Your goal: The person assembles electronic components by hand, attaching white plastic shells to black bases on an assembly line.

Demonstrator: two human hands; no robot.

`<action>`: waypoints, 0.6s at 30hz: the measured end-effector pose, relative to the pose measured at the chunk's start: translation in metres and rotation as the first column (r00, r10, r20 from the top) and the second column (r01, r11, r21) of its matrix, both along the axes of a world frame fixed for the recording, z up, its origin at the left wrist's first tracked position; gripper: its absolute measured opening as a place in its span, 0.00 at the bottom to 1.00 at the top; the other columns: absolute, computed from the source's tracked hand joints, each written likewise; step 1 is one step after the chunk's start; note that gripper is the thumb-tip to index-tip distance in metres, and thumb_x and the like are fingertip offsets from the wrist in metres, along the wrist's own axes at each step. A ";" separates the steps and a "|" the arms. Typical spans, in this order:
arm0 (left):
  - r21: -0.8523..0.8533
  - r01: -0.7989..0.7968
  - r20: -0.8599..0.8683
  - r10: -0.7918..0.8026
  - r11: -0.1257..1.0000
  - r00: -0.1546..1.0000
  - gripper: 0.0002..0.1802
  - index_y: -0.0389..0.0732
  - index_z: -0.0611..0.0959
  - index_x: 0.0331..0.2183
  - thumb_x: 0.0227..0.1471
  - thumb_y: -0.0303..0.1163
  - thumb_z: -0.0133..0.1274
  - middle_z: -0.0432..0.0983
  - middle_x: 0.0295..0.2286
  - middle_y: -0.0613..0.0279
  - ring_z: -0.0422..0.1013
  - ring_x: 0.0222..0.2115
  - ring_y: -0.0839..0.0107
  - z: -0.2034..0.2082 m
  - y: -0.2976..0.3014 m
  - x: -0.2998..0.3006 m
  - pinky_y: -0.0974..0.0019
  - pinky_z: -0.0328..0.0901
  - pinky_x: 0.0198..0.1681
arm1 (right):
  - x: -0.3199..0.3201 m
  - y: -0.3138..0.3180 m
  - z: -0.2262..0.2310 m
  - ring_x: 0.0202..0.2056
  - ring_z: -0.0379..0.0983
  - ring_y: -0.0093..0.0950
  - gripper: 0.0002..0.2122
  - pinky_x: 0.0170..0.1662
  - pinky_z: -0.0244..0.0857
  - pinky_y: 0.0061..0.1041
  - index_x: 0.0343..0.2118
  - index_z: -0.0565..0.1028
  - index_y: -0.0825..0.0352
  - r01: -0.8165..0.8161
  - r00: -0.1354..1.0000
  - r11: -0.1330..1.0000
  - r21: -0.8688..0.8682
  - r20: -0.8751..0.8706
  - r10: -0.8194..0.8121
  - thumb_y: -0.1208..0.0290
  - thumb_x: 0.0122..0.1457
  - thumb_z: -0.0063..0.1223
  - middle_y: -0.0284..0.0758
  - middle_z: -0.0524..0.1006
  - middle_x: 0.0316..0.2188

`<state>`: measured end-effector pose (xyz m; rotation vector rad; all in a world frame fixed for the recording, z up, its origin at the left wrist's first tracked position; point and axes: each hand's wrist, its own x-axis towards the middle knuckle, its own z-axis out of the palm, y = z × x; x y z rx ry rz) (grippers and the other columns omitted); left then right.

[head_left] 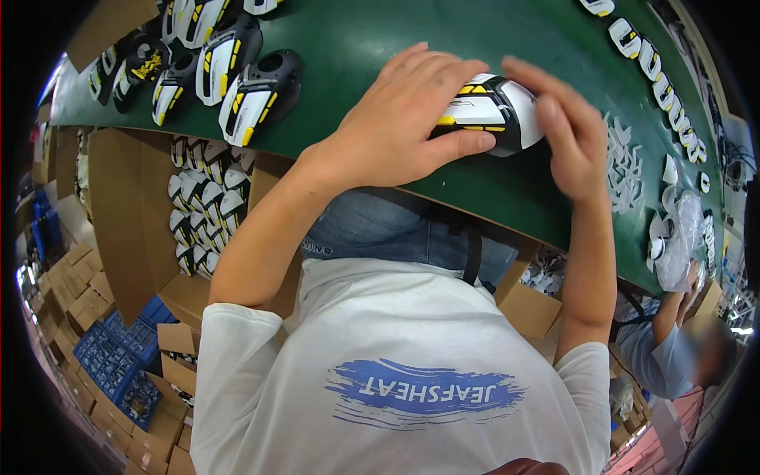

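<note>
A moulded plastic shell, white with black and yellow parts, is held low over the green table near its front edge. My left hand is closed around its left side, with the thumb along the near side and the fingers over the far side. At its rounded white right end is my right hand, slightly blurred. The thumb and forefinger of that hand are apart beside the shell; whether they touch it is unclear. Several similar shells, some with black bases, stand at the table's far left.
Below the table's left edge is an open carton filled with similar shells. Loose pale plastic pieces lie right of my right hand. White parts form a row along the far right. A co-worker handles a clear plastic bag.
</note>
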<state>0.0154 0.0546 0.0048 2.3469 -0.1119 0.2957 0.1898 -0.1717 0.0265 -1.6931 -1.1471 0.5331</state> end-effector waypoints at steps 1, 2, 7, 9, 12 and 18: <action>0.014 -0.003 -0.001 0.003 1.000 1.000 0.41 0.38 0.73 0.70 0.66 0.52 0.65 0.74 0.64 0.48 0.68 0.67 0.49 0.005 0.002 -0.003 0.47 0.55 0.77 | -0.005 -0.001 0.004 0.64 0.79 0.38 0.22 0.67 0.70 0.35 0.66 0.79 0.70 -0.040 0.995 0.999 0.011 0.094 0.039 0.65 0.74 0.57 0.44 0.83 0.63; -0.245 -0.015 -0.097 -0.009 0.969 0.995 0.39 0.38 0.74 0.69 0.67 0.50 0.65 0.75 0.63 0.47 0.70 0.65 0.53 0.011 0.003 -0.007 0.51 0.58 0.74 | -0.010 -0.004 0.008 0.65 0.79 0.41 0.26 0.69 0.68 0.38 0.67 0.78 0.70 -0.059 0.997 0.998 0.014 0.049 0.058 0.60 0.71 0.62 0.45 0.82 0.64; -0.764 -0.157 -0.336 -0.177 0.626 0.925 0.36 0.38 0.77 0.67 0.67 0.46 0.66 0.77 0.59 0.49 0.71 0.62 0.57 0.039 -0.009 -0.007 0.55 0.63 0.69 | -0.010 -0.013 0.003 0.67 0.77 0.43 0.30 0.71 0.66 0.40 0.67 0.78 0.70 -0.080 0.995 0.990 0.116 -0.047 0.086 0.58 0.67 0.67 0.46 0.81 0.65; -0.432 -0.066 -0.208 -0.029 0.899 0.978 0.37 0.39 0.77 0.67 0.64 0.45 0.68 0.77 0.59 0.50 0.70 0.63 0.53 0.030 -0.008 -0.004 0.51 0.60 0.71 | -0.006 -0.013 0.007 0.68 0.76 0.44 0.27 0.71 0.66 0.42 0.65 0.80 0.70 -0.099 0.995 0.985 0.140 0.037 0.094 0.66 0.65 0.69 0.46 0.82 0.64; 0.096 -0.071 0.041 0.067 0.993 0.997 0.41 0.40 0.77 0.66 0.57 0.45 0.73 0.75 0.58 0.50 0.66 0.64 0.44 0.009 -0.017 0.003 0.42 0.53 0.73 | 0.008 -0.022 0.006 0.68 0.76 0.45 0.22 0.71 0.66 0.44 0.63 0.82 0.69 -0.107 0.952 0.994 0.035 0.293 0.092 0.73 0.66 0.66 0.44 0.83 0.64; 0.240 -0.164 0.055 0.155 0.957 0.986 0.42 0.41 0.76 0.66 0.57 0.48 0.72 0.70 0.61 0.50 0.66 0.64 0.45 -0.007 -0.030 0.002 0.38 0.51 0.76 | 0.023 0.007 0.018 0.62 0.79 0.34 0.17 0.67 0.69 0.33 0.63 0.82 0.70 0.179 0.817 0.966 0.188 0.519 -0.252 0.75 0.74 0.57 0.41 0.83 0.62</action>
